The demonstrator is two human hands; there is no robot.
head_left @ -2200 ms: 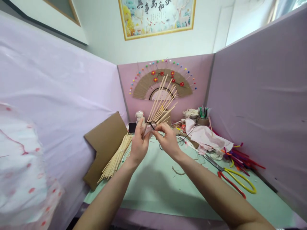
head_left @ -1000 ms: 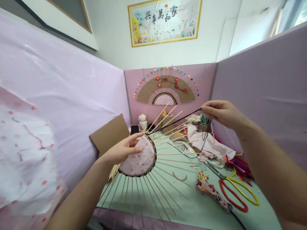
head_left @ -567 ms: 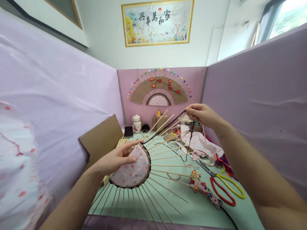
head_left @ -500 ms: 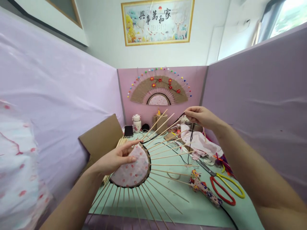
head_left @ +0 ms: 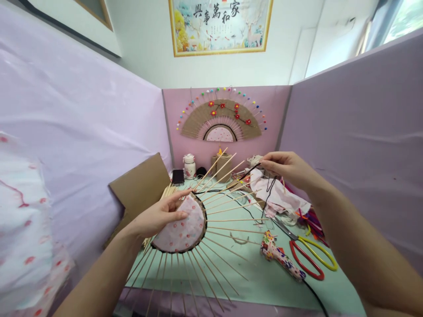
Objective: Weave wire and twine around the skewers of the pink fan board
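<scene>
Half-disc [head_left: 190, 226] is held by the left hand [head_left: 161, 215], spotted face to the camera, sticks [head_left: 236, 220] fanning off its curved edge away from that grip. Left thumb on the face, fingers behind: clamped on the piece near its upper corner. Can't tell if it rests on the table [head_left: 257, 288] below. Right hand [head_left: 287, 165] is up and to the right of the left grip, fingertips pinched together on the black cord [head_left: 251, 170]. Change: about two seconds ago both hands were close together at the piece with sticks pointing up and away; now they're well apart and the face is turned to view. A second ago the cord ran near straight between the grips; now it sags beside the left fingertips, crosses the sticks, then climbs to the right pinch. Reads as slack, so my take is that the run at that corner isn't snug yet, and a stick could snag it. Rest of the cord drops below the right hand. Scissors [head_left: 294, 238] and a flower-patterned tool [head_left: 280, 257] lie below the right grip, neither touched.
</scene>
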